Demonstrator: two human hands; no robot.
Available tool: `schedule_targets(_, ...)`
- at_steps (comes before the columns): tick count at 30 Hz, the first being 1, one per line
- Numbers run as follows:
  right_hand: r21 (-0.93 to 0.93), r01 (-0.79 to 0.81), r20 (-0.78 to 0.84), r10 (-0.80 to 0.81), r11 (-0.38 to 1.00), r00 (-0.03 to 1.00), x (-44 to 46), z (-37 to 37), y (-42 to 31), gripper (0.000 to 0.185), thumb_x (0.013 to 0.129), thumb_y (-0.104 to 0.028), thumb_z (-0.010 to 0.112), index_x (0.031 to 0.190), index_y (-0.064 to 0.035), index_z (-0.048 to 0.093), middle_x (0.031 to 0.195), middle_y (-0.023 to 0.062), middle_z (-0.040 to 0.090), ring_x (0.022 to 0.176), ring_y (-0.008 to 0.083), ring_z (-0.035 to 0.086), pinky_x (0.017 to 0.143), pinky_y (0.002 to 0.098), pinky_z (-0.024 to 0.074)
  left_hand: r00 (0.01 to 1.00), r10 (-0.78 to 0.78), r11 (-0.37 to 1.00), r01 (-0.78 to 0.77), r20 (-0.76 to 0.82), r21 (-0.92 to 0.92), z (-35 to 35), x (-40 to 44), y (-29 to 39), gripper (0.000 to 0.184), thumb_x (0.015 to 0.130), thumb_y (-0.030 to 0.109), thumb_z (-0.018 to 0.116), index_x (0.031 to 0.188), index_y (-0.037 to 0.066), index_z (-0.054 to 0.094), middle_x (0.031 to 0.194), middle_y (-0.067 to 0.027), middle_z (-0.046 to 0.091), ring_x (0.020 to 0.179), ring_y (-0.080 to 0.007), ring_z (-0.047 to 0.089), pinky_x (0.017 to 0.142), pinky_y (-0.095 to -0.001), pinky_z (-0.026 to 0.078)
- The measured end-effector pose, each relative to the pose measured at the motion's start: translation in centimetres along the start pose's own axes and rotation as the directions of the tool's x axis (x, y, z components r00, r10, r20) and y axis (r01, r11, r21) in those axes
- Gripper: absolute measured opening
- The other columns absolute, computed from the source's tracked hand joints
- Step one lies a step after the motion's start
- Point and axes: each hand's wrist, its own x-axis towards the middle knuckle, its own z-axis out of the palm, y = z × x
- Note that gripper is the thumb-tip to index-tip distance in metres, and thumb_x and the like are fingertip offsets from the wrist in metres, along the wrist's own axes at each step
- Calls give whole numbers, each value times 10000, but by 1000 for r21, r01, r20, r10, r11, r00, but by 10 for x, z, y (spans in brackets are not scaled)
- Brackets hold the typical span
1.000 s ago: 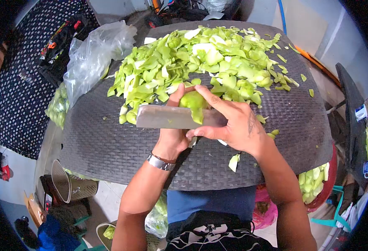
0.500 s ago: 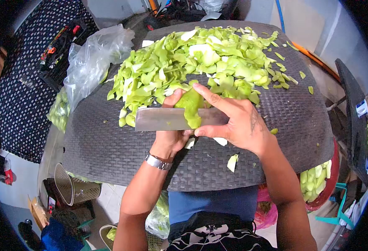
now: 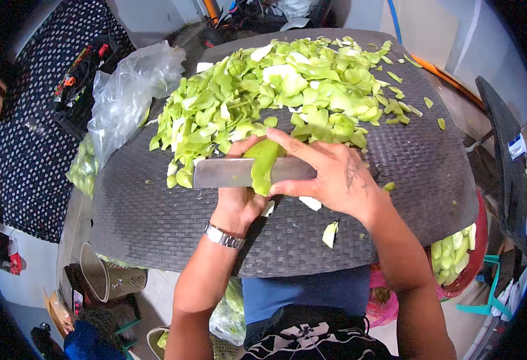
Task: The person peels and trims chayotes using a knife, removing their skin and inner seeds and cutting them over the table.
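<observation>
My left hand (image 3: 238,201), with a metal watch on its wrist, is closed around a green fruit (image 3: 267,148) from behind and below the blade. My right hand (image 3: 339,177) grips a broad rectangular knife (image 3: 221,173) held level across the fruit. Over the front of the blade hangs a strip of green peel (image 3: 262,175). The right index finger stretches along the fruit's top, and the right thumb sits by the peel's lower end. The knife's handle is hidden in the right hand. Just beyond both hands lies a heap of green peelings (image 3: 275,90).
The dark woven table (image 3: 155,204) carries scattered peel pieces (image 3: 330,234). A clear plastic bag (image 3: 125,90) drapes over its left edge. Below right, a red basin (image 3: 479,240) contains pale green pieces (image 3: 452,255). A beige perforated basket (image 3: 110,279) stands on the floor at left.
The peel strip on the blade has grown longer and moved left. My right fingers have shifted left along the fruit, and the blade has less room to the right. The view has tilted slightly.
</observation>
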Motion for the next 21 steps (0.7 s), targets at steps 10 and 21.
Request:
schedule_targets(10, 48, -78, -96, 82, 996, 992, 3, -1, 10, 816, 822, -444, 847, 1542, -235, 524, 1082, 217, 730, 961, 358, 743, 850, 429, 576, 983, -1, 999, -9, 184, 53, -16, -7, -2, 493, 1040, 407, 416, 1297, 29, 599, 1053, -131, 703, 848, -269, 705, 510, -346, 550)
schedule_targets(21, 11, -95, 39, 94, 995, 995, 3, 5, -6, 827, 820, -591, 801, 1495, -169, 574, 915, 216, 696, 844, 374, 709, 801, 454, 573, 980, 172, 985, -171, -97, 23, -15, -3, -10, 509, 1007, 440, 529, 1340, 59, 586, 1132, -140, 707, 958, -276, 724, 634, -376, 615)
